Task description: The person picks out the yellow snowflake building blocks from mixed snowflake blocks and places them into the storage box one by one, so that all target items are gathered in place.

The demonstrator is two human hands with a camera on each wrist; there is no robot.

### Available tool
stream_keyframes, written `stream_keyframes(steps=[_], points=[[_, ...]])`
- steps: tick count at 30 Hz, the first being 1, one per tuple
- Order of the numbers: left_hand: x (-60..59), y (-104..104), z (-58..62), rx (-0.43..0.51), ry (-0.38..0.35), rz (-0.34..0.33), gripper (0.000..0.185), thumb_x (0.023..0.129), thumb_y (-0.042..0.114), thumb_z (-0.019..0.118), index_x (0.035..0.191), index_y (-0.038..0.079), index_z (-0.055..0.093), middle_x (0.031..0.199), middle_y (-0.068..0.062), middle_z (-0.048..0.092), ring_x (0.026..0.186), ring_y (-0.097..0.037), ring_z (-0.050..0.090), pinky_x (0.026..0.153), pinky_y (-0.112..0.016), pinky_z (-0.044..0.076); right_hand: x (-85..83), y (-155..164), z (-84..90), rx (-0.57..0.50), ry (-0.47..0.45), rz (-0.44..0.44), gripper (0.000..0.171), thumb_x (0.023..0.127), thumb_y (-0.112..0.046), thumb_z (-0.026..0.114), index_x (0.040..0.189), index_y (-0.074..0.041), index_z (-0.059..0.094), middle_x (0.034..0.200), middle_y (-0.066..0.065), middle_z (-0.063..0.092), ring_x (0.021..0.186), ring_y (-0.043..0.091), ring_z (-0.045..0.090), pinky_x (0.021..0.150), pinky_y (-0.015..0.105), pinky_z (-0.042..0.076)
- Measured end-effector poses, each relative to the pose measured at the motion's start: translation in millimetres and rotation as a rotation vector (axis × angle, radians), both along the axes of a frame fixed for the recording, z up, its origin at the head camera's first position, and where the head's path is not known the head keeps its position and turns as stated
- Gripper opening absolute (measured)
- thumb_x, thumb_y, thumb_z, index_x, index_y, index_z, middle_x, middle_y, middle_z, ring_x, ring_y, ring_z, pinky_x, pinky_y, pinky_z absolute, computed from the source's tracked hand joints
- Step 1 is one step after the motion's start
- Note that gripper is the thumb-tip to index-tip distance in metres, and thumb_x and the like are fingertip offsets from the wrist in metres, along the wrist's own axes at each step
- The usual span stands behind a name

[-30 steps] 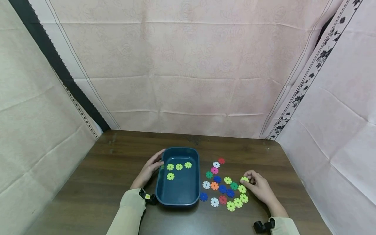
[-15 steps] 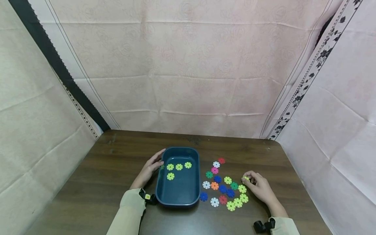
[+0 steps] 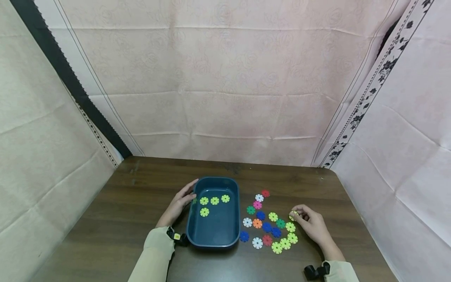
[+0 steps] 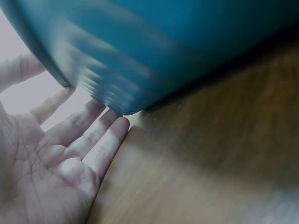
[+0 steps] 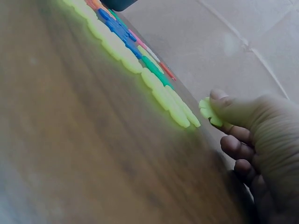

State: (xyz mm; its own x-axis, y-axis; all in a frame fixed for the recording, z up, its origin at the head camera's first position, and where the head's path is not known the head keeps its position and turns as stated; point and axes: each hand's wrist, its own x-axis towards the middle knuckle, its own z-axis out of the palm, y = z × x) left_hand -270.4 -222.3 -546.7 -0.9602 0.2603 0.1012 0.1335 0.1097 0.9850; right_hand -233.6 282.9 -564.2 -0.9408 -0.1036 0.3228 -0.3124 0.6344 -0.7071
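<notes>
My right hand (image 3: 305, 220) pinches a yellow-green snowflake disc (image 3: 293, 214) just above the table, to the right of a scatter of coloured discs (image 3: 267, 226). In the right wrist view the disc (image 5: 208, 111) sits tilted between thumb and fingertips (image 5: 223, 100). A dark blue tray (image 3: 230, 231) holds several yellow-green discs (image 3: 214, 200) near its far end. My left hand (image 3: 181, 201) rests with straight fingers (image 4: 100, 140) against the tray's left wall (image 4: 154, 51).
The brown wooden table (image 3: 116, 211) is closed in by pale pink cloth walls on three sides. Loose discs in white, red, pink, green, blue and orange lie between the tray and my right hand.
My right hand has lifted the yellow-green disc slightly and tilted it between the fingers. The left hand and the tray have not moved.
</notes>
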Motion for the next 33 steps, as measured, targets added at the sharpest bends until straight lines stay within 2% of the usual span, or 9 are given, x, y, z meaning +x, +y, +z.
stream_keyframes(steps=[5,10,16,20,25,29,33], points=[[1.2,0,-2.3,-0.003,-0.003,0.003,0.054,0.104,0.019,0.052,0.156,0.029,0.038,0.157,-0.007,0.038,0.141,-0.032,0.037,0.113,-0.06,0.028,0.7,0,1.9,-0.042,0.025,-0.021,0.009,0.095,-0.025,0.073,0.103,-0.022,0.07,0.088,-0.009,0.07,0.074,0.008,0.061,0.064,0.024,0.049],[1.4,2,-4.9,-0.004,-0.014,0.001,0.054,0.104,0.023,0.053,0.155,0.03,0.038,0.155,-0.006,0.041,0.14,-0.03,0.04,0.113,-0.059,0.029,-1.1,-3,8.8,-0.082,0.006,-0.024,0.011,0.096,-0.03,0.07,0.104,-0.023,0.07,0.091,-0.007,0.071,0.081,0.008,0.066,0.07,0.022,0.052],[4.4,3,-6.2,-0.01,-0.012,0.008,0.054,0.104,0.018,0.051,0.156,0.027,0.038,0.155,-0.009,0.041,0.139,-0.032,0.041,0.112,-0.06,0.031,-8.5,-16,22.2,-0.105,0.003,0.059,0.011,0.096,-0.028,0.071,0.104,-0.021,0.07,0.09,-0.006,0.072,0.079,0.011,0.067,0.07,0.024,0.053],[5.5,4,-3.2,-0.006,-0.026,0.01,0.053,0.104,0.019,0.052,0.155,0.03,0.039,0.154,-0.005,0.043,0.139,-0.03,0.042,0.113,-0.059,0.03,-14.6,-27,33.1,-0.113,0.018,0.112,0.01,0.096,-0.026,0.07,0.105,-0.021,0.07,0.09,-0.007,0.072,0.078,0.012,0.067,0.068,0.026,0.054],[3.9,4,0.6,0.002,-0.039,0.016,0.053,0.103,0.021,0.053,0.153,0.034,0.041,0.153,-0.002,0.044,0.138,-0.029,0.042,0.114,-0.059,0.028,-22.7,-42,49.5,-0.125,0.024,0.2,0.012,0.097,-0.025,0.07,0.108,-0.02,0.069,0.092,-0.005,0.072,0.078,0.021,0.068,0.066,0.027,0.055],[1.5,2,3.3,0.012,-0.023,0.0,0.053,0.104,0.021,0.052,0.154,0.032,0.039,0.156,-0.005,0.04,0.141,-0.031,0.039,0.114,-0.061,0.027,-29.4,-57,64.1,-0.125,0.029,0.268,0.014,0.097,-0.022,0.069,0.11,-0.018,0.069,0.093,-0.001,0.072,0.078,0.03,0.067,0.064,0.027,0.054],[1.9,0,5.2,0.011,-0.017,-0.011,0.054,0.105,0.02,0.051,0.156,0.029,0.037,0.157,-0.008,0.037,0.142,-0.034,0.037,0.114,-0.062,0.025,-35.7,-74,77.9,-0.128,0.009,0.32,0.014,0.096,-0.017,0.07,0.11,-0.015,0.069,0.095,0.005,0.073,0.08,0.032,0.067,0.068,0.029,0.055]])
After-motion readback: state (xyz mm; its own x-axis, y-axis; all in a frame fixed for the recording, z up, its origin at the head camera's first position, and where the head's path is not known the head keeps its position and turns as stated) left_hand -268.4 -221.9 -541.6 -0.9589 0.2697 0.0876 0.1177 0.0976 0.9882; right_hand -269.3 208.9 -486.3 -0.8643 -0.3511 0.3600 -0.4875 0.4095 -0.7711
